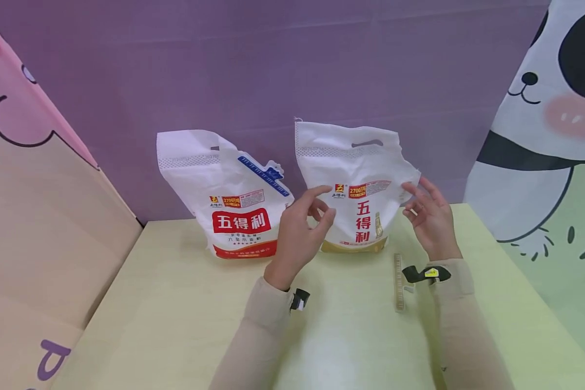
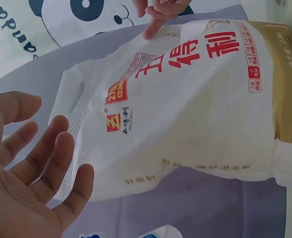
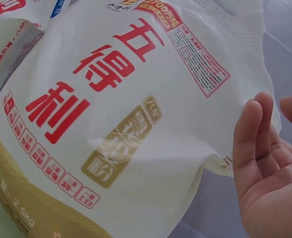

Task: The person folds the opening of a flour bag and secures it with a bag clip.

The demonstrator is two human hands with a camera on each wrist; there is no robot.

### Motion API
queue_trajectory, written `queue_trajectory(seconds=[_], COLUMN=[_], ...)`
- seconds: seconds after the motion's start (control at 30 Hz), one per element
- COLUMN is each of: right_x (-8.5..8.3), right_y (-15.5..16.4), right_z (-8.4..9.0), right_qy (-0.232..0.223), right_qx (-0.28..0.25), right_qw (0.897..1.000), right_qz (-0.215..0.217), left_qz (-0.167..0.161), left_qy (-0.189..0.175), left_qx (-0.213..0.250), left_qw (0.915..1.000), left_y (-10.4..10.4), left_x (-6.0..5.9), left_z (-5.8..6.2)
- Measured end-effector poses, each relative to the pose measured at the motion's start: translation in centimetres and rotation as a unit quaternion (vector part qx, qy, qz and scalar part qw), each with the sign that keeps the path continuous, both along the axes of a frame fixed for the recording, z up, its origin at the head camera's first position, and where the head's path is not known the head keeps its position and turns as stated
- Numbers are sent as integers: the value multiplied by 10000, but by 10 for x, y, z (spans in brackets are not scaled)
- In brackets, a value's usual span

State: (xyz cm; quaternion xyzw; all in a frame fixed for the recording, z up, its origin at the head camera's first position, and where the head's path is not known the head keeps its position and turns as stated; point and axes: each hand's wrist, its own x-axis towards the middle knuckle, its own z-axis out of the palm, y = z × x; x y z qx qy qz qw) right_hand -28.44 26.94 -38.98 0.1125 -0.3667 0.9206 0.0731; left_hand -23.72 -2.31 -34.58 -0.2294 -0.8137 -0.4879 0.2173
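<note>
The gold-bottomed bag [image 1: 351,168] stands upright on the pale table [image 1: 175,325], between my hands. It is white, thin and wrinkled, with a flat top cut by a handle slot, a dotted, textured band just under that, and a rounded, bulging lower part. To its left is the red-bottomed bag [image 1: 209,181], of similar white stuff, its slanting top corner crossed by a blue, ridged clip [image 1: 263,176]. What fills the two bags is hidden behind their printed fronts. On the table in front of the gold-bottomed bag, toward its right, lies a narrow tan strip [image 1: 398,284] with notched markings and a small piece at its side. Behind the bag is smooth purple cloth [image 1: 224,65].

My left hand [image 1: 297,233] is in front of the bag's left side, fingers loosely bent, thumb apart, gripping nothing. My right hand [image 1: 434,222] is at the bag's right edge, fingers slightly bent and thumb held away, also gripping nothing; I can't tell whether its fingertips touch the plastic.

The right wrist view shows a printed weight on the gold band and a gold label, sharper than from my head. The left wrist view shows small gold lettering along the bag's left side, which the head view does not show.
</note>
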Motion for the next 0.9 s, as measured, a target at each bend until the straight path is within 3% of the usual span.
queue_trajectory(seconds=[0.4, 0.9], right_x=[-1, -1], right_y=[-5, -7], right_z=[0, -1], right_qy=[121, 245], right_qx=[-115, -40], right_qw=[9995, 9991], right_qz=[250, 330], left_qz=[-246, -568], left_qy=[37, 278], left_qx=[-920, -1197], left_qw=[9954, 9908], left_y=[21, 52], left_x=[-28, -56], left_z=[34, 75])
